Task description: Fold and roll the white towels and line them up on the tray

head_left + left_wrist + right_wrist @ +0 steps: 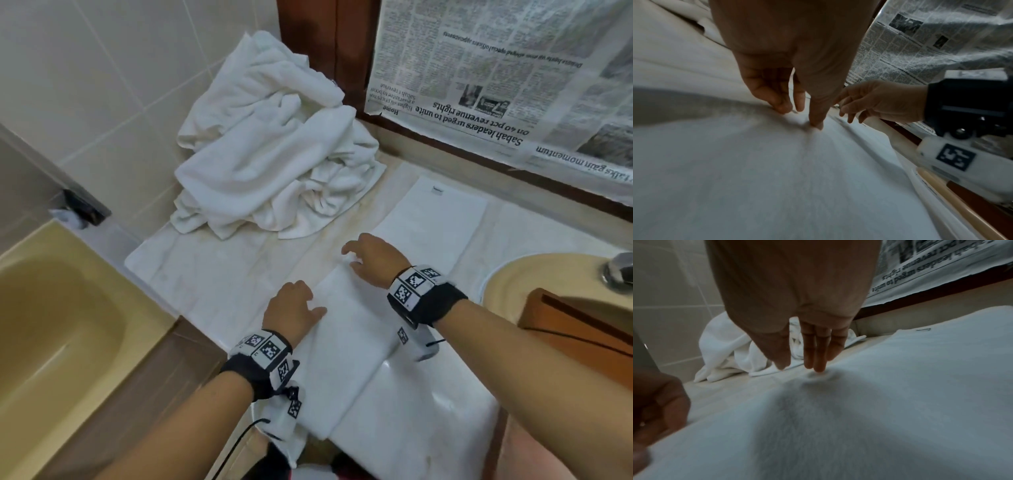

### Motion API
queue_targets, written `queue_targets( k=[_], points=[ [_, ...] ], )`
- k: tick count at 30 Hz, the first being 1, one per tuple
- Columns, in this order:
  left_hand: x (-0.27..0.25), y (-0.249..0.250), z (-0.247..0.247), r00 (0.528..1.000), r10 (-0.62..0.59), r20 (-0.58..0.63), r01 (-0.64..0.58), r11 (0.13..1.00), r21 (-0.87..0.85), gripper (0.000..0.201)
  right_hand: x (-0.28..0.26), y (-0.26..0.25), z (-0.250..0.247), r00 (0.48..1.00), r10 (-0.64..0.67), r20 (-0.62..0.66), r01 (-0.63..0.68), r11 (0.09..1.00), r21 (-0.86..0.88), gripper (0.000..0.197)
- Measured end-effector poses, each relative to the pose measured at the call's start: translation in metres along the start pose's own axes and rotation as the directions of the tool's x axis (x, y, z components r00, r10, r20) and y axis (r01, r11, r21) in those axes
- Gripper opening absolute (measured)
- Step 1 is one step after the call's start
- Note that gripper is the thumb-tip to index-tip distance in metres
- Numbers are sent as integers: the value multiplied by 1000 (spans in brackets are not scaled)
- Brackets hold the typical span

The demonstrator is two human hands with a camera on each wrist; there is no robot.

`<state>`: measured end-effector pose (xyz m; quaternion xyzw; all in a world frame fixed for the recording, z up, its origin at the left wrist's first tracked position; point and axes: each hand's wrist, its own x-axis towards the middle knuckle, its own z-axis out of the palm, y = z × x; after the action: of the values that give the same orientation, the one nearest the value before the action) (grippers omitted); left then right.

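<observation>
The near end of the folded towel [346, 359] is covered by the left wrist band [263, 359]. Both wrist views are blurred, so the cloth's weave cannot be read. The tap [618, 270] is cut by the head view's right edge. The small print on the newspaper [496, 68] is too fine to read.

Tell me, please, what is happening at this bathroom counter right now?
A person is working a white towel laid flat along the counter. The left hand presses its fingertips on the towel's left edge, and the right hand presses straight fingers near its far end. A heap of unfolded towels waits in the corner behind. No rolled towel shows yet.
</observation>
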<state>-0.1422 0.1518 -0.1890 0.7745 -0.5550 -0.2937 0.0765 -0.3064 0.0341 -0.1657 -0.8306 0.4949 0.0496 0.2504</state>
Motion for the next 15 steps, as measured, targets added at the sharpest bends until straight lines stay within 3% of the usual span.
queue_targets(
  k=[3, 11, 15],
  points=[
    [-5, -12, 0, 999, -44, 0, 43, 997, -68, 38, 13, -5, 4, 996, 5, 85, 0, 998, -58, 27],
    [-9, -16, -3, 994, -110, 26, 112, 986, -125, 29, 22, -1, 15, 997, -72, 11, 73, 979, -190, 10],
    [-9, -13, -7, 998, -56, 41, 61, 990, -126, 14, 26, 3, 12, 999, -43, 30, 47, 987, -153, 7]
  ],
)
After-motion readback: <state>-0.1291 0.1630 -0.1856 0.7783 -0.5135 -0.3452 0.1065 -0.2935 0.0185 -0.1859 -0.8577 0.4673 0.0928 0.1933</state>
